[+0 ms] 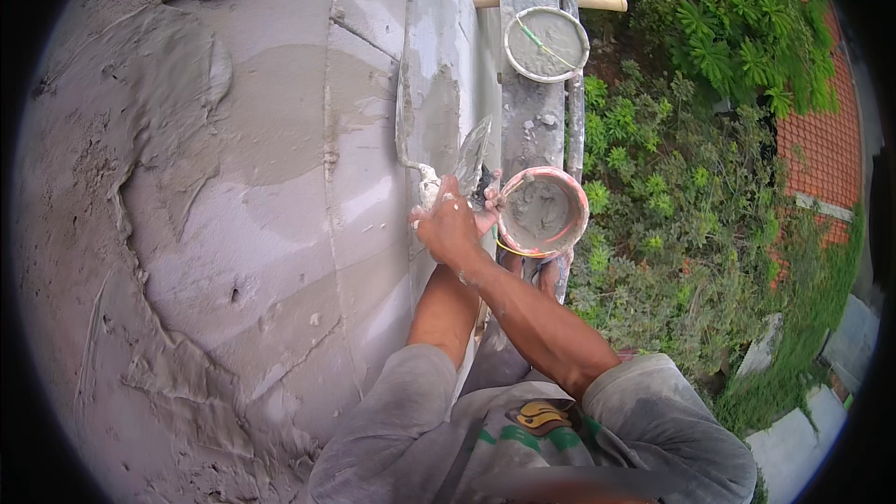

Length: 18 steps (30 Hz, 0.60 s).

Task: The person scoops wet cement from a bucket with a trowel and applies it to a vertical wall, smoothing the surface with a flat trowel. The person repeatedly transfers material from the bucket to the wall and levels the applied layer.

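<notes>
My forearms cross in front of me, the right over the left. My right hand (450, 224) is closed around the plaster-caked handle (428, 187) of a trowel, whose grey blade blends with the wet wall. Partly behind it, my left hand (490, 208) grips a second trowel by its dark handle, with the narrow, smeared blade (475, 144) pointing away from me. Beside the left hand stands a reddish-rimmed bucket (582, 215) with grey mortar (539, 210) inside. The wall (280, 131) at my left is partly coated with grey plaster.
A narrow plank (532, 131) runs away from me, with a metal pipe (575, 140) along its right edge. Farther along are a white-rimmed bucket (509, 47) of mortar and a crosswise wooden pole (602, 3). Bushes (653, 252) and a tiled roof (817, 145) lie below on the right.
</notes>
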Motion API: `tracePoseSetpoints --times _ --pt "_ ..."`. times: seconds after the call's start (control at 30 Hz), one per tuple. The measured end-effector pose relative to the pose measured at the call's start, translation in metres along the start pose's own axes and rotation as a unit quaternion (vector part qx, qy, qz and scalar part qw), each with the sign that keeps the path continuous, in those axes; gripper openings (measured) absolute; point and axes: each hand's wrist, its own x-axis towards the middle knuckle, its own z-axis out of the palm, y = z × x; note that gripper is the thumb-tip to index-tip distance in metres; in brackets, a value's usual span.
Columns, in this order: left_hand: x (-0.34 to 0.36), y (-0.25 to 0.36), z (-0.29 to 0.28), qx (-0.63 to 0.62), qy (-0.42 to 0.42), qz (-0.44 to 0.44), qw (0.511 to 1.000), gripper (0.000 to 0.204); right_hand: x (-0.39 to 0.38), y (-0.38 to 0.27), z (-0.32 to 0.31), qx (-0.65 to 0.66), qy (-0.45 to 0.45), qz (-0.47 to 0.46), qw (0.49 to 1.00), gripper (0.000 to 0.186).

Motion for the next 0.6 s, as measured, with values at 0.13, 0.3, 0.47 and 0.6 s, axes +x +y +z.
tracePoseSetpoints --times 0.13,0.3,0.47,0.6 --pt "-0.005 0.005 -0.011 0.003 0.013 0.007 1.000 0.034 -0.008 -0.002 -0.009 -0.006 0.038 -0.039 0.998 0.055" --pt "-0.009 0.008 -0.015 0.006 0.021 0.009 1.000 0.034 0.013 0.005 -0.009 -0.018 -0.002 -0.016 1.000 0.054" --pt "-0.013 0.007 -0.018 0.006 0.029 0.013 0.999 0.033 -0.003 -0.007 -0.017 -0.003 0.029 -0.057 0.998 0.053" --pt "-0.015 0.012 -0.016 0.010 0.033 0.017 0.999 0.033 0.006 0.002 -0.009 -0.012 0.020 -0.043 0.999 0.055"
